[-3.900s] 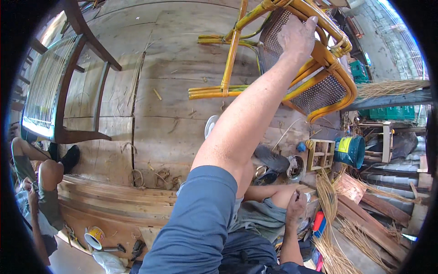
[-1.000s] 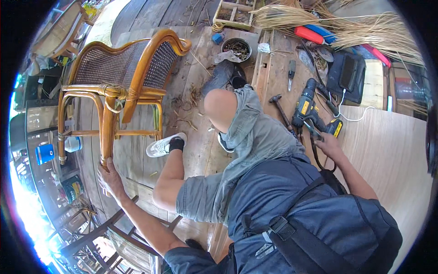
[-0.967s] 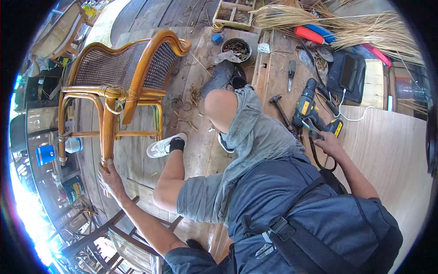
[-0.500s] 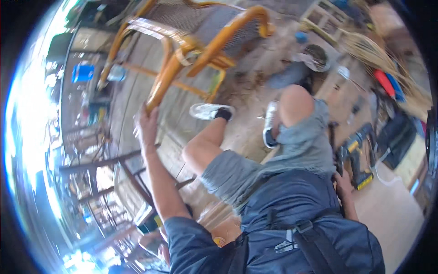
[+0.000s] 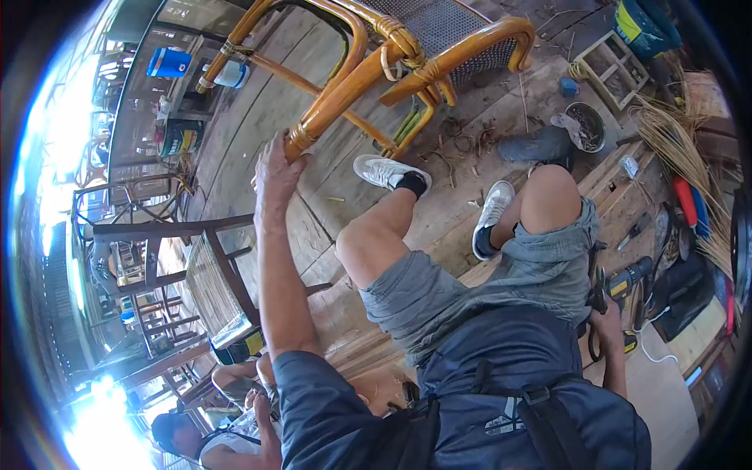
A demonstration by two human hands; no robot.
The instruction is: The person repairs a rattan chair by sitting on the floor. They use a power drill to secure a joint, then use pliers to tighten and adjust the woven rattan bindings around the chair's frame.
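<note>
Left hand on a rattan chair leg, dark tool in the right

So, starting far left: a blue-topped jug (image 5: 168,63) up near the edge, and below it a dark wooden chair (image 5: 222,291) with cord strung across its seat. Under that there's a co-worker (image 5: 227,446), seated, arms bent in front.

Next is the left hand (image 5: 276,176), arm stretched well out. Its grip is closed about as far as the leg end (image 5: 304,137) lets it, thumb on one side, fingers on the other. That leg belongs to the rattan chair (image 5: 403,41), which is top centre, beyond the person's feet, legs angled toward the lower left. Glossy honey-brown poles, wrapped joints, dark mesh panel; the top gets cut off by the frame. Can't really tell how it's resting on the floor (image 5: 258,117).

Middle: a pair of white shoes (image 5: 495,213) with the feet well apart, then a grey boot (image 5: 536,146) and right beside it a metal bowl (image 5: 589,129) of small bits.

Over on the right, the right hand (image 5: 608,325) sits close by the person's hip, grip curled shut around a dark tool (image 5: 600,291) with a looped handle. Just past it are a yellow-and-black drill (image 5: 630,276), a screwdriver (image 5: 635,229) and a bundle of straw-coloured strands (image 5: 675,149).
</note>
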